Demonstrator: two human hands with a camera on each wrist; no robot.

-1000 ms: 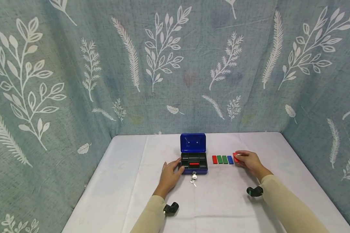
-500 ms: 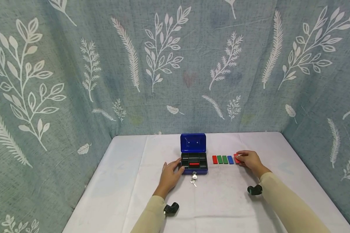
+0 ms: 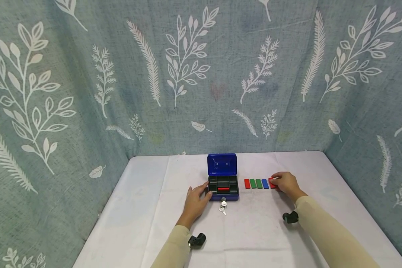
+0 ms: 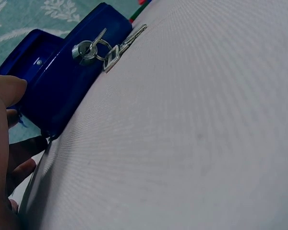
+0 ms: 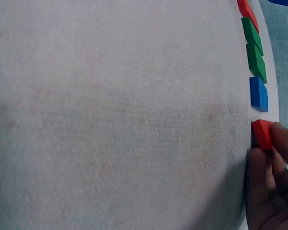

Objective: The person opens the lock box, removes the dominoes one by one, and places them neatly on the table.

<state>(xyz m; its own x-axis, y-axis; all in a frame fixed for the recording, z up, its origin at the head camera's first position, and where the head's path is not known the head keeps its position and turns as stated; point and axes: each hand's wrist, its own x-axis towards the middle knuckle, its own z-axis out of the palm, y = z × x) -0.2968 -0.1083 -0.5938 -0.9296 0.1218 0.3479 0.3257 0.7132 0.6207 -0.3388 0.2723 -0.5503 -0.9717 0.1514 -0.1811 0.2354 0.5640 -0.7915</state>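
Note:
A blue cash box (image 3: 222, 193) stands with its lid raised, its black compartment tray showing and a red piece (image 3: 223, 188) lying in a front middle compartment. My left hand (image 3: 195, 204) rests against the box's left side, thumb near the front left corner, fingers fairly straight. Keys (image 4: 117, 50) hang from the lock at the front. To the right of the box, my right hand (image 3: 287, 185) pinches a small red block (image 5: 263, 133) between thumb and fingers, at or just over the cloth. It is at the right end of a row, beside a blue block (image 5: 258, 94).
Two green blocks (image 3: 256, 183) and another red block (image 3: 246, 184) make up the rest of the row, toward the box. White cloth (image 3: 248, 234) covers the table. A leaf-patterned curtain (image 3: 201, 82) hangs behind and at both sides.
The red block in my right hand has come slightly down and right, now nearly in line with the row. My left hand stays at the box.

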